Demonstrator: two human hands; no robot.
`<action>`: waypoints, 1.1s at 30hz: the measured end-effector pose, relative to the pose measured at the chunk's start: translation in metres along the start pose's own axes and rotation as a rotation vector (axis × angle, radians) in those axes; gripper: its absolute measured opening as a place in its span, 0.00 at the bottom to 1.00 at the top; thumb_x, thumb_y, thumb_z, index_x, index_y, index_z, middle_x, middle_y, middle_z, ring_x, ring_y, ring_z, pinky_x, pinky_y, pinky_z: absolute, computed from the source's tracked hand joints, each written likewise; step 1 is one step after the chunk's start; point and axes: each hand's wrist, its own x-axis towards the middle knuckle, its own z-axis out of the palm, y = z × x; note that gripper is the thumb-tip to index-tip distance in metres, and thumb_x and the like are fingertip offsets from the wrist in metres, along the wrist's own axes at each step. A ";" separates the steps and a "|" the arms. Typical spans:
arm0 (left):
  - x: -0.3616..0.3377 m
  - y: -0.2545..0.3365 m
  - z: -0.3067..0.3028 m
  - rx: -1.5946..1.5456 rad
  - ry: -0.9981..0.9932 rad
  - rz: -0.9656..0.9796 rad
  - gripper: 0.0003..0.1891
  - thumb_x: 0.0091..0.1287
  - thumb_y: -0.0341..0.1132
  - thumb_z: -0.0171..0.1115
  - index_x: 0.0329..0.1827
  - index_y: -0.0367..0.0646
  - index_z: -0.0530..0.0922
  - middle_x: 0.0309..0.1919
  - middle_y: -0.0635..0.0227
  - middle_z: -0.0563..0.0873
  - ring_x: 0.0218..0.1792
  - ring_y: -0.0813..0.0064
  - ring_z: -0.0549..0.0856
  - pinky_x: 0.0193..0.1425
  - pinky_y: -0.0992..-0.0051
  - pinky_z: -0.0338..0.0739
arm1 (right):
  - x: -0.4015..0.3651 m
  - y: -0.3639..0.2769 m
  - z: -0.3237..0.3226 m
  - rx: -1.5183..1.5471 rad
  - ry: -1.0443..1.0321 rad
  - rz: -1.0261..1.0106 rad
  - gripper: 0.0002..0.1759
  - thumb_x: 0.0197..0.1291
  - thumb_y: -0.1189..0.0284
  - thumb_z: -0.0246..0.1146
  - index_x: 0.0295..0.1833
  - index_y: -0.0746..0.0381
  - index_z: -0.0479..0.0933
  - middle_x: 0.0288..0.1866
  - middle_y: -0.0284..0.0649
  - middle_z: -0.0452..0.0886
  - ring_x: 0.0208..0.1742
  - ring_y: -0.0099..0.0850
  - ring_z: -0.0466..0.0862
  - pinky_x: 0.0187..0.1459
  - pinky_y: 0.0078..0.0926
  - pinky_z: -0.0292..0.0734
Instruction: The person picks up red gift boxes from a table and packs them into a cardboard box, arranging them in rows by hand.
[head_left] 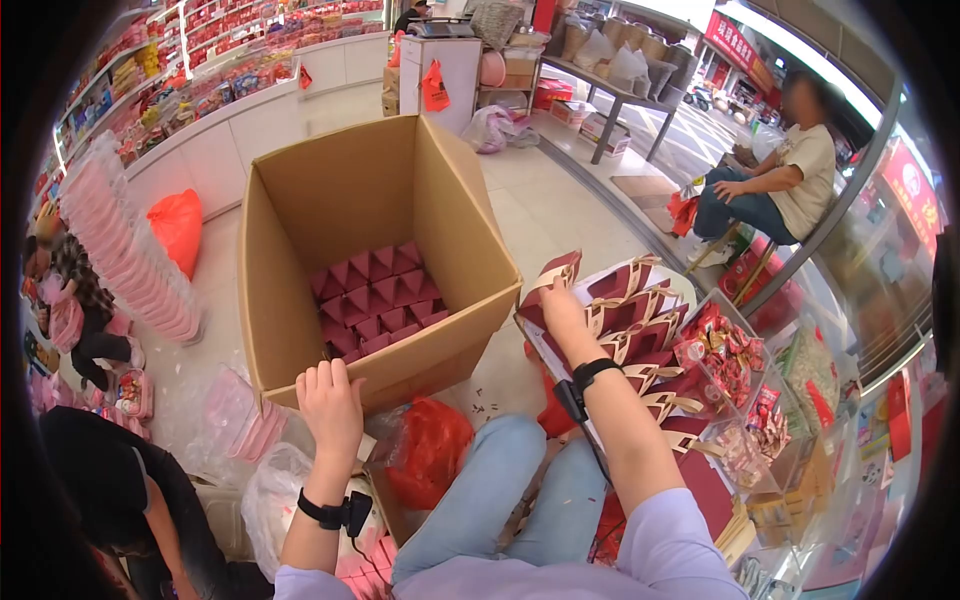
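A large open cardboard box (330,190) stands in front of me, with rows of maroon pointed packets (370,285) at its bottom. My left hand (330,400) has its fingers curled over the near rim of this box, the thumb out to the side. On the right, several maroon and cream gift boxes (640,325) with cream handles lie in rows on a surface beside my knees. My right hand (562,308) is closed on a maroon gift box (563,268) at the far left end of these rows. Its fingertips are partly hidden.
Clear bins of wrapped candy (725,350) stand at the right. A red plastic bag (430,450) lies between the box and my legs. Stacked pink baskets (130,250) rise at the left. One person (100,490) bends at lower left; another (800,180) sits at upper right.
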 end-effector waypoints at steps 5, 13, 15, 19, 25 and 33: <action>0.001 0.003 0.003 0.018 0.006 -0.033 0.15 0.52 0.35 0.70 0.34 0.41 0.72 0.31 0.61 0.73 0.39 0.59 0.75 0.54 0.62 0.68 | 0.014 -0.015 0.024 -0.268 0.139 0.209 0.10 0.57 0.77 0.57 0.38 0.64 0.84 0.44 0.53 0.79 0.41 0.44 0.85 0.43 0.38 0.82; -0.002 -0.005 0.003 -0.005 0.006 0.006 0.15 0.52 0.35 0.69 0.35 0.41 0.72 0.30 0.62 0.72 0.38 0.60 0.74 0.53 0.62 0.68 | 0.020 -0.011 0.005 -0.424 0.221 0.118 0.13 0.60 0.71 0.56 0.45 0.66 0.80 0.46 0.47 0.80 0.50 0.37 0.82 0.44 0.31 0.81; -0.001 -0.005 0.002 -0.008 0.007 0.011 0.15 0.53 0.35 0.69 0.36 0.41 0.72 0.30 0.62 0.72 0.38 0.60 0.74 0.53 0.62 0.68 | 0.008 -0.033 -0.016 -0.373 0.158 0.069 0.11 0.59 0.70 0.59 0.44 0.66 0.77 0.45 0.46 0.80 0.54 0.40 0.79 0.48 0.35 0.79; -0.002 -0.006 0.002 -0.018 0.002 0.018 0.15 0.53 0.35 0.69 0.35 0.41 0.72 0.30 0.62 0.72 0.37 0.60 0.74 0.53 0.62 0.68 | 0.010 -0.034 0.016 0.419 0.031 0.011 0.11 0.60 0.73 0.60 0.43 0.70 0.73 0.39 0.59 0.80 0.46 0.57 0.80 0.47 0.48 0.76; -0.010 -0.006 0.000 -0.013 0.023 0.015 0.15 0.51 0.36 0.70 0.36 0.41 0.72 0.30 0.62 0.72 0.37 0.60 0.74 0.53 0.62 0.68 | -0.005 -0.044 0.027 0.645 0.153 0.134 0.11 0.62 0.76 0.55 0.48 0.69 0.71 0.37 0.62 0.80 0.44 0.61 0.79 0.44 0.53 0.74; -0.024 0.000 -0.005 -0.033 0.001 0.019 0.14 0.51 0.37 0.70 0.32 0.43 0.72 0.29 0.63 0.73 0.36 0.60 0.74 0.48 0.62 0.67 | -0.020 0.000 0.016 0.458 -0.175 -0.031 0.12 0.55 0.75 0.59 0.44 0.67 0.79 0.41 0.61 0.81 0.49 0.55 0.82 0.47 0.47 0.77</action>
